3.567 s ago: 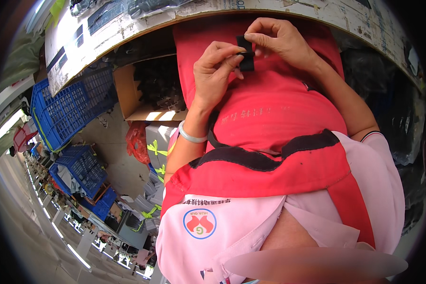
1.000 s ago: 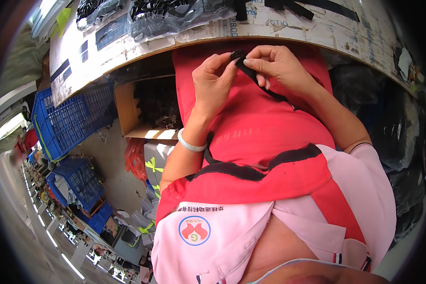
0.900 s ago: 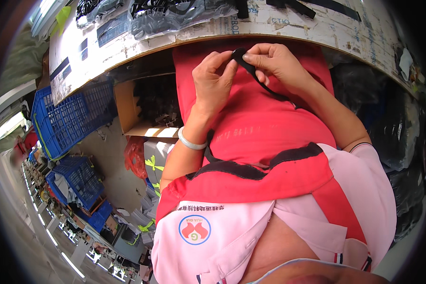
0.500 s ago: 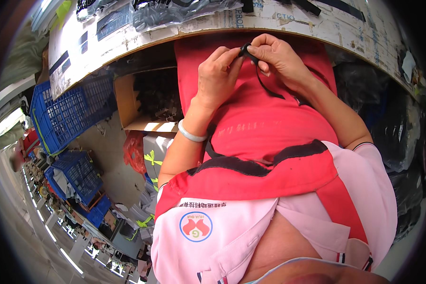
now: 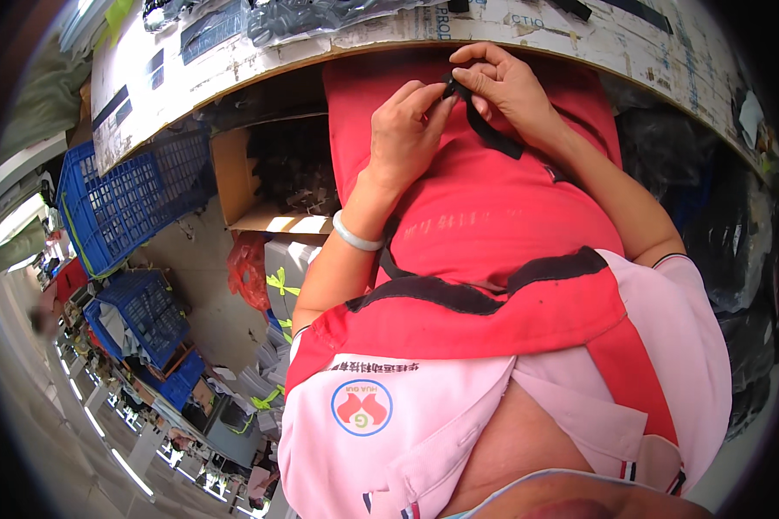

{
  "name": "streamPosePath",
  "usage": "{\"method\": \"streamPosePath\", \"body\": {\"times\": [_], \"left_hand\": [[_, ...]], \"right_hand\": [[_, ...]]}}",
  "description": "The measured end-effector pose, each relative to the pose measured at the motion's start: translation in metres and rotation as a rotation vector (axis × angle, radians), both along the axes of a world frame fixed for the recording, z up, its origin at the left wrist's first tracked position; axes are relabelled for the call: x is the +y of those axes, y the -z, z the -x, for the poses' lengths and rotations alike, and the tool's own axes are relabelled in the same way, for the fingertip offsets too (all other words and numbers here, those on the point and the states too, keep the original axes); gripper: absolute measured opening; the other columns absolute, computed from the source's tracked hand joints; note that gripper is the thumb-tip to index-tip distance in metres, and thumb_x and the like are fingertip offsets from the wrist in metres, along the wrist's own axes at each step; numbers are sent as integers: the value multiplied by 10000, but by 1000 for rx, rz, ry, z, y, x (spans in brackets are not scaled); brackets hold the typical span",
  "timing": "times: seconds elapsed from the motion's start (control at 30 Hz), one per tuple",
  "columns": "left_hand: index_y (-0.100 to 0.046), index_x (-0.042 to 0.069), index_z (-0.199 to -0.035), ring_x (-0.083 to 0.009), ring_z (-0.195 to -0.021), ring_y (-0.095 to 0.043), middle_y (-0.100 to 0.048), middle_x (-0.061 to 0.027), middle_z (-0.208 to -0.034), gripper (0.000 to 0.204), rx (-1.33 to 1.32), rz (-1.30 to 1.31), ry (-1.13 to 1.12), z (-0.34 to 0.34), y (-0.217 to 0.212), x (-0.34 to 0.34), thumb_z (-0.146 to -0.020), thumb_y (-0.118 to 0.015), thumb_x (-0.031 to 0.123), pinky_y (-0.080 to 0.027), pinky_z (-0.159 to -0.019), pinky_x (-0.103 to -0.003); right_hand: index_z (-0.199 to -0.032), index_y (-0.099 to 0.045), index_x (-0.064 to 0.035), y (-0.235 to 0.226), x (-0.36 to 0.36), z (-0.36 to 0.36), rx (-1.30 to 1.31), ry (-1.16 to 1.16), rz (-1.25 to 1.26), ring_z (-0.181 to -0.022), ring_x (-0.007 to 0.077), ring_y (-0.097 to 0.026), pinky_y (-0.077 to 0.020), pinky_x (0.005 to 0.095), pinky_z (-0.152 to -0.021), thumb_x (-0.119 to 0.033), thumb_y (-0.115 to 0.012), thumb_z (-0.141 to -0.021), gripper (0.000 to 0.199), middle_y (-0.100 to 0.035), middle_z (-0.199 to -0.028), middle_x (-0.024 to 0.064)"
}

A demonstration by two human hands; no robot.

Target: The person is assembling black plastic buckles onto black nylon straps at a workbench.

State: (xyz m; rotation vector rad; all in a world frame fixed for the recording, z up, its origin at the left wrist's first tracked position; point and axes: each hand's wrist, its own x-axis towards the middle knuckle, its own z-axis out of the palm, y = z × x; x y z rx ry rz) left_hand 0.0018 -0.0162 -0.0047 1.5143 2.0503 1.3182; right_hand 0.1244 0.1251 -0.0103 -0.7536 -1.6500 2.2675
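Above my red apron [image 5: 493, 216], close to the table's front edge, both hands pinch one small black piece. From it a black strap [image 5: 491, 134] hangs down over the apron, its free end pointing to the lower right. My left hand [image 5: 407, 125], with a pale bangle on its wrist, closes thumb and forefinger on the left side of the piece. My right hand [image 5: 506, 91] grips the strap's upper part between thumb and bent fingers. The fingertips hide most of the small piece, so whether it is a buckle or a fold of strap cannot be told.
A worn white tabletop [image 5: 337, 69] curves across the top, bearing clear plastic bags [image 5: 320, 19] and black strap pieces [image 5: 571, 9]. Beneath it stands an open cardboard box [image 5: 234, 177] with dark scraps. Blue crates [image 5: 117, 203] are at left, black plastic bags [image 5: 718, 242] at right.
My right hand has risen slightly. The hanging strap has turned from edge-on to showing its flat side. Both hands still hold the piece.
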Motion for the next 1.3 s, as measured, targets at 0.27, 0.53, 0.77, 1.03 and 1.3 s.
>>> {"method": "streamPosePath", "body": {"times": [0.27,0.53,0.77,1.03,1.3], "left_hand": [[-681,-34,-1005,-101,-721,-624,-668,-41,-864,242,-1358,-23,-98,8,9,-1,-925,-646,192,-485,-664,-202],[-678,-53,-1008,-156,-650,-669,-685,-100,-841,256,-1142,76,-193,0,4,3,-907,-668,182,-536,-572,-228],[-697,-55,-997,-105,-697,-630,-696,-79,-852,181,-899,-87,-211,-5,12,2,-886,-684,87,-502,-644,-210],[-714,-2,-992,-105,-805,-608,-666,-47,-873,164,-590,-240,-108,-8,10,3,-832,-686,-32,-481,-708,-214],[-710,0,-949,-126,-838,-599,-634,-50,-912,166,-691,-200,-28,-11,3,-11,-803,-683,-75,-481,-749,-225]], "right_hand": [[-1051,-653,-72,-8,2,-4,-101,-111,23,-598,21,-547,-416,161,-514,-269,-656,-917,238,-616,-753,-40],[-1050,-673,-43,-41,-6,-6,238,70,-193,-595,32,-566,-452,162,-520,-118,-629,-925,152,-646,-802,-7],[-1097,-587,-12,-31,-5,-9,-154,-86,-151,-542,49,-562,-457,179,-479,-157,-652,-909,246,-607,-733,7],[-1157,-549,-12,-23,-11,-4,-31,-18,-3,-636,58,-596,-508,194,-551,-201,-647,-921,318,-606,-754,13],[-1000,-652,-9,-26,13,-14,-157,-290,93,-712,51,-590,-505,187,-644,-253,-658,-915,259,-646,-828,16]]}}
